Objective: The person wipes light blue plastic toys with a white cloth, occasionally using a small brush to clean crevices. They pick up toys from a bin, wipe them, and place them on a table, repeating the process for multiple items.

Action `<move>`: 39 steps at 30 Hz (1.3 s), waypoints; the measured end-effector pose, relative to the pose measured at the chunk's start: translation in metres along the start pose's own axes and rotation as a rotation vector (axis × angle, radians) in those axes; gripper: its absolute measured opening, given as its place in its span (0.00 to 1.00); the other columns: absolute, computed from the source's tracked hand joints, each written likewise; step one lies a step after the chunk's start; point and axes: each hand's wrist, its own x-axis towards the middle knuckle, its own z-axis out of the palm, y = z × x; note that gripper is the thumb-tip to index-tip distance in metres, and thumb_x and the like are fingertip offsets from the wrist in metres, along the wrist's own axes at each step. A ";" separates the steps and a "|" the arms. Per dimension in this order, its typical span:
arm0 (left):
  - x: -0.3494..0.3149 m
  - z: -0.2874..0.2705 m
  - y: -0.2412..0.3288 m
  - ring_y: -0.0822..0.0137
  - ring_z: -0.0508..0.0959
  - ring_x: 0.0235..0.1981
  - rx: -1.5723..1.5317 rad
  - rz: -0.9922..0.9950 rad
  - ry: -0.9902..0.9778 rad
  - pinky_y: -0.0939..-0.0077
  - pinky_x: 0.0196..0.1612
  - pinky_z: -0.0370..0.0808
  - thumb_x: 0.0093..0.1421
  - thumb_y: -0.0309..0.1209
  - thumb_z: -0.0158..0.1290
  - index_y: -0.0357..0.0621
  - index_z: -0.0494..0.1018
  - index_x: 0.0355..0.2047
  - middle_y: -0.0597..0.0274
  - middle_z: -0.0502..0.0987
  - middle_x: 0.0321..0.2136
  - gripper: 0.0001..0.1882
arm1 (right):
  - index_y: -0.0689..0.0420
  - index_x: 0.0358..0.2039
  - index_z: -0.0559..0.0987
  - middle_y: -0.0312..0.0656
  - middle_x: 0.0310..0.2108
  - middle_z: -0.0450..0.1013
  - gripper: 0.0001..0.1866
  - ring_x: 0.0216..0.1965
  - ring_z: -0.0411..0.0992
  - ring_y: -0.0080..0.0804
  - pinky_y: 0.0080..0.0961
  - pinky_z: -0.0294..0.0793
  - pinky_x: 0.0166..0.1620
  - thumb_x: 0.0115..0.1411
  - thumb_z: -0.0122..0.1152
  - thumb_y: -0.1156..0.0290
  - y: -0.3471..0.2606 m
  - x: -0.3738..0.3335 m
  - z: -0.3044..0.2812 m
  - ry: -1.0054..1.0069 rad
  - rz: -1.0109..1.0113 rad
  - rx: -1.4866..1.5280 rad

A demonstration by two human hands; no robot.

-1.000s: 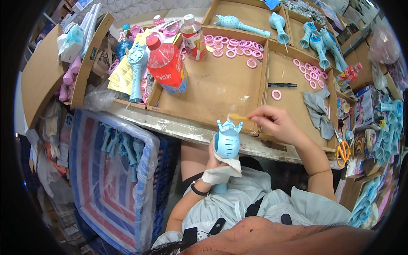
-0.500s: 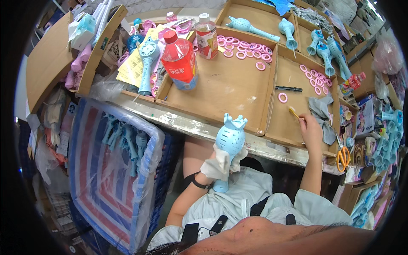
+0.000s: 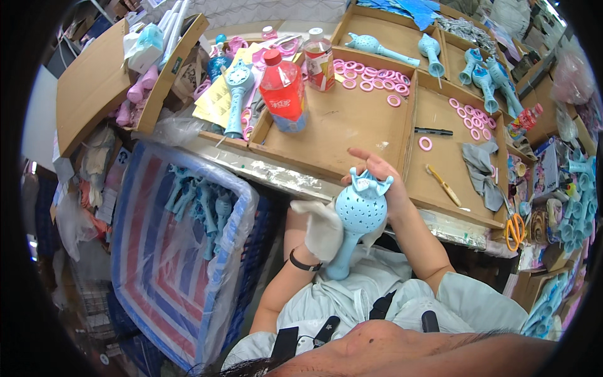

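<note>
My left hand (image 3: 323, 235), in a loose white cloth or glove, is closed around a light blue toy wand (image 3: 361, 210). The wand stands tilted over my lap, its round, star-pierced head and crown-like top upward and its handle down. Beside that head is my right hand (image 3: 384, 182), its fingers stretched out behind the crown; they seem to touch it, but the contact is partly hidden. A slim yellow tool (image 3: 443, 185) lies in the right-hand cardboard tray (image 3: 433, 162), near a black pen (image 3: 433, 131), pink rings (image 3: 472, 118) and a grey cloth (image 3: 482, 173).
The middle tray (image 3: 326, 138) holds more pink rings, a red-labelled bottle (image 3: 282, 91) and a smaller bottle (image 3: 319, 60). Orange-handled scissors (image 3: 515, 231) hang at the right edge. To the left, a plastic-lined striped bin (image 3: 151, 251) contains blue wand parts. More wands lie at the back.
My right hand has let go of the yellow tool in the right tray and come left to the wand's head. The wand has shifted slightly right in the picture and tilted.
</note>
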 end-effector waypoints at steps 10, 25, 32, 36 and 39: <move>0.013 -0.043 0.004 0.66 0.64 0.11 -1.472 0.232 0.130 0.75 0.12 0.63 0.47 0.75 0.41 0.41 0.63 0.51 0.54 0.72 0.31 0.50 | 0.57 0.53 0.67 0.38 0.42 0.70 0.24 0.41 0.69 0.26 0.27 0.68 0.49 0.65 0.51 0.54 0.059 -0.044 -0.011 0.060 -0.037 -0.255; 0.006 -0.045 -0.043 0.64 0.74 0.25 0.058 0.241 0.539 0.71 0.24 0.69 0.56 0.36 0.54 0.40 0.68 0.39 0.57 0.71 0.27 0.15 | 0.64 0.42 0.74 0.44 0.26 0.77 0.24 0.28 0.77 0.29 0.30 0.75 0.36 0.53 0.64 0.57 0.093 -0.047 0.019 -0.007 0.028 -1.404; 0.000 -0.034 -0.042 0.66 0.68 0.16 -0.908 0.253 0.024 0.74 0.20 0.66 0.49 0.51 0.57 0.40 0.65 0.32 0.57 0.68 0.20 0.26 | 0.57 0.40 0.75 0.33 0.29 0.75 0.13 0.30 0.71 0.20 0.21 0.71 0.35 0.60 0.59 0.62 0.084 -0.060 0.022 -0.414 0.404 -0.412; -0.001 -0.035 -0.039 0.67 0.69 0.20 -0.761 0.202 0.151 0.75 0.23 0.67 0.57 0.49 0.52 0.43 0.65 0.34 0.61 0.68 0.21 0.20 | 0.59 0.39 0.75 0.46 0.28 0.77 0.19 0.29 0.76 0.39 0.31 0.74 0.32 0.57 0.60 0.56 0.083 -0.056 0.023 -0.146 0.151 -1.191; 0.003 -0.038 -0.035 0.65 0.69 0.19 -0.765 0.235 0.087 0.73 0.24 0.67 0.57 0.51 0.50 0.43 0.65 0.32 0.60 0.68 0.22 0.22 | 0.61 0.40 0.74 0.52 0.27 0.76 0.25 0.29 0.77 0.48 0.37 0.75 0.32 0.55 0.61 0.51 0.082 -0.054 0.021 -0.114 -0.038 -1.394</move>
